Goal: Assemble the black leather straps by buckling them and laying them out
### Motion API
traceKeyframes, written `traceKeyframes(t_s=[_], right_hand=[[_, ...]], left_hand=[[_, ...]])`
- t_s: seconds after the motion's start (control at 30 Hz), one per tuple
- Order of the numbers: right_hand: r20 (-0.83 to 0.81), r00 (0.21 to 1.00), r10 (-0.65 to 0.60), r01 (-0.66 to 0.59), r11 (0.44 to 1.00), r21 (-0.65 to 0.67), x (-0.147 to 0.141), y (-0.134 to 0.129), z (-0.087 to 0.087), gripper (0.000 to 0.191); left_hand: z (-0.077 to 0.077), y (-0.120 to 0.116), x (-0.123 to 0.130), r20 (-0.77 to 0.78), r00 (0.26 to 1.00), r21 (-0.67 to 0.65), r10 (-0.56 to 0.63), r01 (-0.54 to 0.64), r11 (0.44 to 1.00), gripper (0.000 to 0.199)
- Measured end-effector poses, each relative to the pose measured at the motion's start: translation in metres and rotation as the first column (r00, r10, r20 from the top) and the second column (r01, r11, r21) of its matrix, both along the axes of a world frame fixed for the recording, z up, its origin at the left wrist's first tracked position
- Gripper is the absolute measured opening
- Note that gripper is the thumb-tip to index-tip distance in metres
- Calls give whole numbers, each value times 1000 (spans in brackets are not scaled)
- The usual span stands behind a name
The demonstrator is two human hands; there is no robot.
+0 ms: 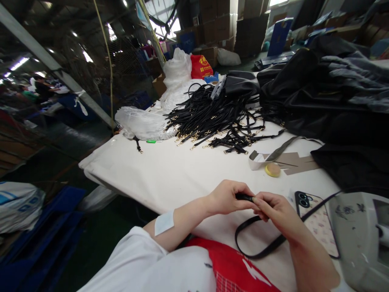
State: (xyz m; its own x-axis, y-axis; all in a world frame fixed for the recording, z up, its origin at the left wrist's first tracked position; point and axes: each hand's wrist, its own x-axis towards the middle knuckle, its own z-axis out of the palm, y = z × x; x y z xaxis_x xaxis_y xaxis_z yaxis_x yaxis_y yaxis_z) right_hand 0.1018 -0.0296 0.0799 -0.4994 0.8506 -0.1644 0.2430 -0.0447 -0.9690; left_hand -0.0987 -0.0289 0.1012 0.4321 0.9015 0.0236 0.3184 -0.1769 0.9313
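The left hand [226,197] and the right hand [275,207] come together over the near edge of the white worktop [136,174]. Both are closed on a thin black strap [261,255], with fingers and thumbs pinched near its end. The small bit between the fingers is mostly hidden, so I can't tell just how it is folded. Below the hands, the strap hangs in a round loop and passes by the right wrist. A phone [319,223] lies just to the right of that wrist, next to a grey machine [355,243]. Past the hands sit a yellow roll [272,170] and some flat card [299,162]. Farther back is a big pile of black straps [206,109] with gold clips. A clear plastic bag [142,123] lies to the left of the pile.
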Motion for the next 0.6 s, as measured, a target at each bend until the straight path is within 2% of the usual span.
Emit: traceKeyframes(t_s=[0.2,0.47,0.53,0.6], right_hand=[[20,1000,-13,12,999,32,7,6,0,45],[-26,1000,6,-6,1000,-8,0,2,-6,45],[-65,998,21,-23,1000,-17,1,4,-7,47],[-100,994,41,-44,999,-27,2,6,-8,50]], left_hand=[[4,6,-12,-17,1000,66,12,-10,998,28],[-6,1,3,-9,999,13,-36,36,999,26],[-3,3,-2,49,999,-20,-4,5,1000,28],[5,7,-13,127,989,-67,80,-72,995,33]])
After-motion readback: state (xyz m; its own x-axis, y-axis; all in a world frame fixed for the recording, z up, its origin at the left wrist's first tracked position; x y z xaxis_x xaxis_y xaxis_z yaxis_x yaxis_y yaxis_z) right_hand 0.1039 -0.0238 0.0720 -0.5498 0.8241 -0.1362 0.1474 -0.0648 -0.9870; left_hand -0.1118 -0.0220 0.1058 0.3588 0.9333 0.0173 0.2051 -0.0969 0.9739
